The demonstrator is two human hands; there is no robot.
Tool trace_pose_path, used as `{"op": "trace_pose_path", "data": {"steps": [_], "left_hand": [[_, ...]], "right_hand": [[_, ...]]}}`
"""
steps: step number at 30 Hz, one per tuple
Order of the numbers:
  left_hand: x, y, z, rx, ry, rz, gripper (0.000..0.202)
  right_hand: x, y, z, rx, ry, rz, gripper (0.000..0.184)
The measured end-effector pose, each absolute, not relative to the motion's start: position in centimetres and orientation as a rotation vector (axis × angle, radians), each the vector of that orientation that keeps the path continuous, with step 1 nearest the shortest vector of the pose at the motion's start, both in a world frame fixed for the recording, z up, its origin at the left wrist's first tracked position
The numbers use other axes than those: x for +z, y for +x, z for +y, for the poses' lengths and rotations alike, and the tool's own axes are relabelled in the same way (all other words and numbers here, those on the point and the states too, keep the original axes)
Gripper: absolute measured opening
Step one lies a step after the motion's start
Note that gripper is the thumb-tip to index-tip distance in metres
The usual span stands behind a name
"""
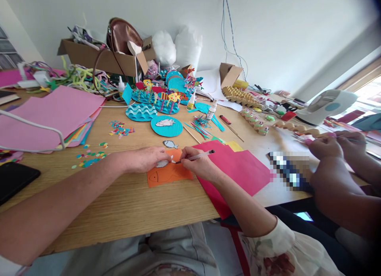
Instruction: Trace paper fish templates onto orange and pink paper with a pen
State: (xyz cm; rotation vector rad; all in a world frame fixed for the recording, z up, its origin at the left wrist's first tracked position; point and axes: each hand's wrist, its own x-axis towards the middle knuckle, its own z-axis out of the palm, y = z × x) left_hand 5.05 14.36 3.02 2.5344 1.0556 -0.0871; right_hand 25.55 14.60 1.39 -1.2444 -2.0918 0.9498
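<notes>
My left hand presses a grey-white paper fish down onto an orange sheet of paper, its fingers bent together and partly covering the fish. A larger fish outline is drawn on the lower part of that sheet. In my right hand is a pen, its tip on the orange paper at the tail end of the cutout. Just beyond the sheet lies another grey paper fish. Further back, more white fish cutouts rest on a round blue disc.
Red paper lies under my right forearm, pink sheets at the left. Confetti dots, glue bottles and blue wavy fish crafts are around. At the right, a co-worker's hands hold something thin.
</notes>
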Motion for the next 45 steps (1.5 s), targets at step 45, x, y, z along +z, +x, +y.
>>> {"op": "trace_pose_path", "data": {"steps": [45], "left_hand": [[2.8,5.0,14.2,-0.064,2.562,1.085,0.036]], "right_hand": [[1.3,24.6,14.9,0.874,-1.249,-2.109,0.007]]}}
